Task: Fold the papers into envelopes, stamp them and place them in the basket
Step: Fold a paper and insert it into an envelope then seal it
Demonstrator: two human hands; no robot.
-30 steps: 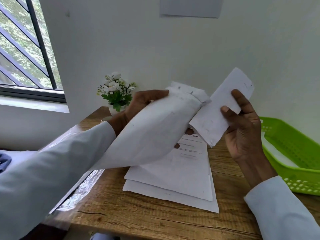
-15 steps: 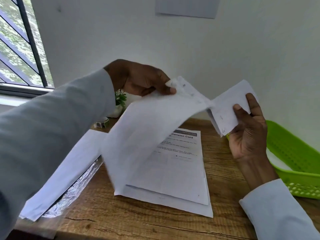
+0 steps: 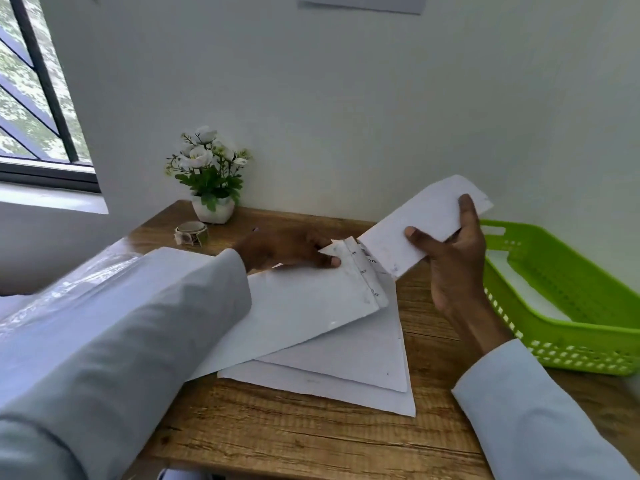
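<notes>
My right hand (image 3: 453,258) grips a folded white envelope (image 3: 415,223), tilted in the air above the desk's right side. My left hand (image 3: 287,251) pinches the top corner of a large white sheet (image 3: 304,306) that lies askew over a stack of papers (image 3: 346,372). The sheet's right edge is turned up and shows printed text. A green plastic basket (image 3: 568,306) stands at the right with a white item inside. A roll of stamps (image 3: 191,233) sits near the back left of the desk.
A small pot of white flowers (image 3: 209,174) stands at the back against the wall. Clear plastic film (image 3: 86,271) covers the desk's left edge. A window is at the far left. Bare wooden desk (image 3: 294,441) shows in front of the papers.
My left hand has swung the large sheet down from the air and laid it on the paper stack. My right hand has kept the envelope raised at the right.
</notes>
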